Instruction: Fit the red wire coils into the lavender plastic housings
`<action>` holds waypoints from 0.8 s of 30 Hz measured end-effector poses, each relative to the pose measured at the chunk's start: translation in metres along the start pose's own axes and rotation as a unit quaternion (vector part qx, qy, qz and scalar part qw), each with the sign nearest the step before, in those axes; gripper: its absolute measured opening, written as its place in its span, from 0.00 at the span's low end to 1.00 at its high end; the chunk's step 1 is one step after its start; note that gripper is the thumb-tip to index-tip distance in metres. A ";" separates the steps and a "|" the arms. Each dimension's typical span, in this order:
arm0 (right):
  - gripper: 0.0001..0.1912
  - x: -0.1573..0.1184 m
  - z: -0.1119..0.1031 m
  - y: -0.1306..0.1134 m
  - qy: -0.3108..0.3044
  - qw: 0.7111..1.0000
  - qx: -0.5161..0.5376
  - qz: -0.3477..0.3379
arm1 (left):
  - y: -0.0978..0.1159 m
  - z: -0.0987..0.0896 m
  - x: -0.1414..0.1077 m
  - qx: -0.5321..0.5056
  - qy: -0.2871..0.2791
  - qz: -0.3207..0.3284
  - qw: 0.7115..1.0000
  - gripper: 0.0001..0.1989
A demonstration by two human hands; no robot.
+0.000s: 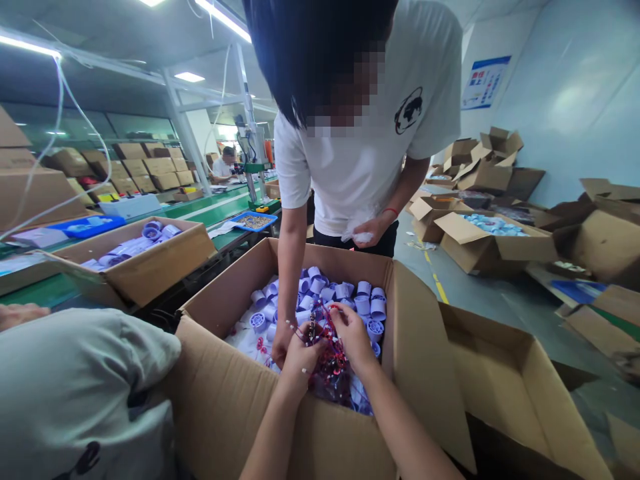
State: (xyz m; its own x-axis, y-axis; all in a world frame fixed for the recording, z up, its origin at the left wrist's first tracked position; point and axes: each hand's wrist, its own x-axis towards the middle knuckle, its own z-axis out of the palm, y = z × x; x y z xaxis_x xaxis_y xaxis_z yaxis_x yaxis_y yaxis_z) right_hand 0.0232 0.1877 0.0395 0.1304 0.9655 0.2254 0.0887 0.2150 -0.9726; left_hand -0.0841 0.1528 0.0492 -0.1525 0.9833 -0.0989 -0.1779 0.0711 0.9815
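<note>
My left hand [299,360] and my right hand [354,333] are both closed on a tangled bundle of thin red and dark wires [333,363] with small white connectors. They hold it over an open cardboard box [230,277]. Inside the box lie many pale purple plastic cylinders [363,305], some showing spoked ends, and white plastic bags [247,337] on the left. A co-worker's hand [281,343] reaches into the box close beside my left hand. Their other hand holds a crumpled clear plastic bag [361,227]. My fingertips are partly hidden by the wires.
A second box of purple parts [145,250] stands on the left by the green conveyor [233,200]. A blue tray of small parts [253,221] is behind it. An open carton [505,373] stands at right. Another person's sleeve [85,380] is close on my left.
</note>
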 end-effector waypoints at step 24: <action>0.18 0.000 0.000 0.001 0.009 0.999 -0.019 -0.032 | -0.002 0.000 -0.001 -0.062 0.028 0.029 0.997 0.10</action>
State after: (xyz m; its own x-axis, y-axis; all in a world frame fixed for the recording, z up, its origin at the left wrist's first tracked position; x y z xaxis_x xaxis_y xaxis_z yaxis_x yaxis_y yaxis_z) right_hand 0.0232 0.1874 0.0387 0.1419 0.9469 0.2885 0.1344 0.2703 -0.9534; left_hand -0.0839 0.1519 0.0475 -0.2187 0.9743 -0.0544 -0.2847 -0.0103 0.9586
